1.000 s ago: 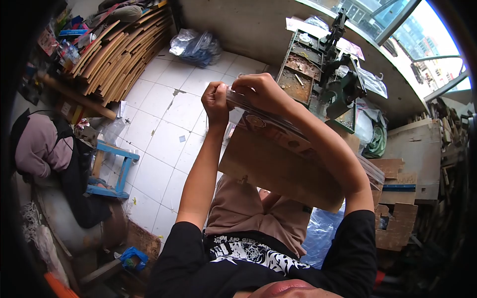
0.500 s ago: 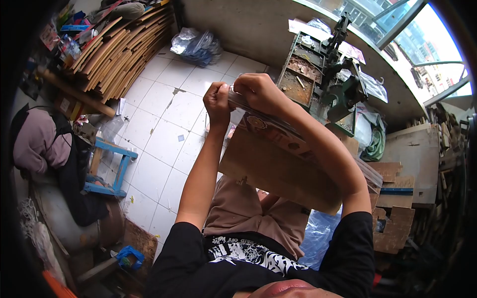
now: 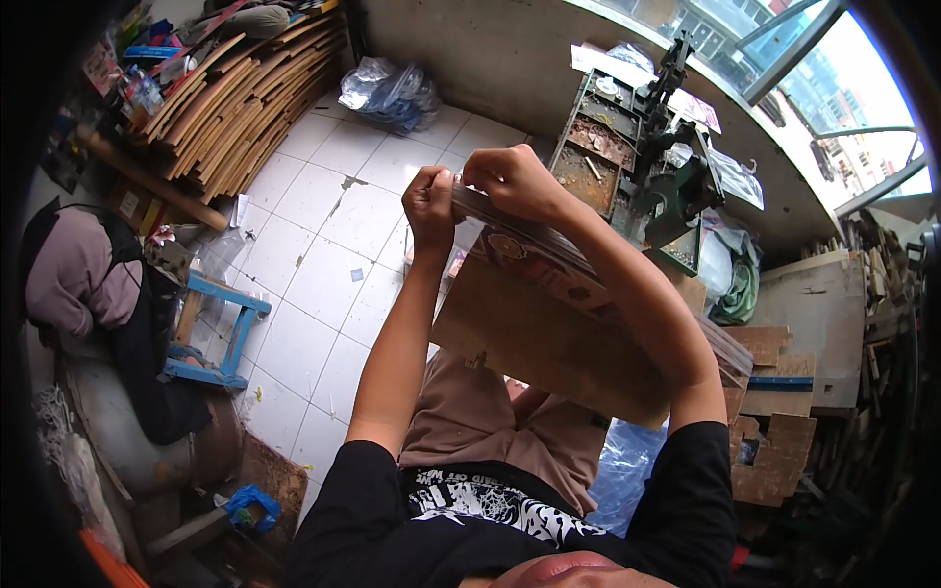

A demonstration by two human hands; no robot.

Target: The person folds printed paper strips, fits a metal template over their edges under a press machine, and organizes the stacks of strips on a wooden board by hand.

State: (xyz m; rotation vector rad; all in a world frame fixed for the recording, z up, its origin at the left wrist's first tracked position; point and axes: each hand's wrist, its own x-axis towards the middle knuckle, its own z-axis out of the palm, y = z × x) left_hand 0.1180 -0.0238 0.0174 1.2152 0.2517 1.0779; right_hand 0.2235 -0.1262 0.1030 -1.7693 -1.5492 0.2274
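Bundle of clear, layered plastic sheeting (image 3: 490, 211), head view: one end held up before the seated person, the length running back under the right forearm. Left hand (image 3: 428, 201): bare, fingers curled, thumb uppermost, grasping the near end of the sheeting. Right hand (image 3: 508, 183): bare, just beside the left, fingers bent down at the same end; fingertips partly hidden, so whether they pinch it cannot be told. Printed sheet in brown and cream with a round floral motif (image 3: 510, 247): directly below the sheeting. Flat brown wooden board (image 3: 549, 328): beneath the printed sheet, above the lap. Brown cloth trousers (image 3: 456, 402) and black short-sleeved T-shirt with white print (image 3: 363, 505): worn by the person. Floor of white square tiles (image 3: 314, 265): chipped in places. Dark green metal machine (image 3: 671, 211): by the window, beside a shallow compartmented metal tray (image 3: 588, 157) holding scraps. Curved brown wooden boards (image 3: 230, 118): stacked on edge at upper left. Blue-painted wooden stool frame (image 3: 238, 338): on the tiles, left. Crumpled clear and bluish plastic bags (image 3: 392, 95): heaped against the wall. Mauve and black cloth (image 3: 74, 265): bundled at far left.
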